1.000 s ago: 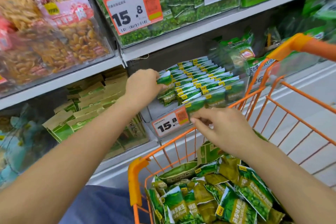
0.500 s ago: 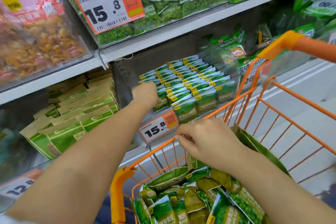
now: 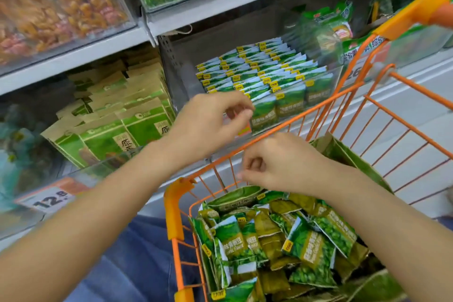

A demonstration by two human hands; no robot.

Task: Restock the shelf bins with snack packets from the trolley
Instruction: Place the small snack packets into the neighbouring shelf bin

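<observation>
The left hand [image 3: 208,125] is hovering at the centre of the frame, just in front of the clear bin [image 3: 338,76], its fingers [image 3: 241,115] loosely curled and narrow, holding nothing that can be made out. The right hand [image 3: 277,167] is hanging just below and to the right of it, over the near rim of the orange trolley [image 3: 174,208], fingers curled in toward the palm; whether they are pinching anything cannot be told.

Rows of green packets [image 3: 264,73] are standing upright in the bin at upper centre, packed close together, the front row leaning against the bin's clear wall. More green packets [image 3: 306,247] are lying in a loose heap in the trolley at lower right, inside an open green bag [image 3: 348,157] whose edge is rising behind the right wrist.

At centre left, green and brown boxes [image 3: 117,117] are stacking on the shelf [image 3: 73,61] beside the bin. A price tag [image 3: 49,200] reading 12.8 is showing at lower left. Bags of brown snacks [image 3: 56,0] are filling the upper left.
</observation>
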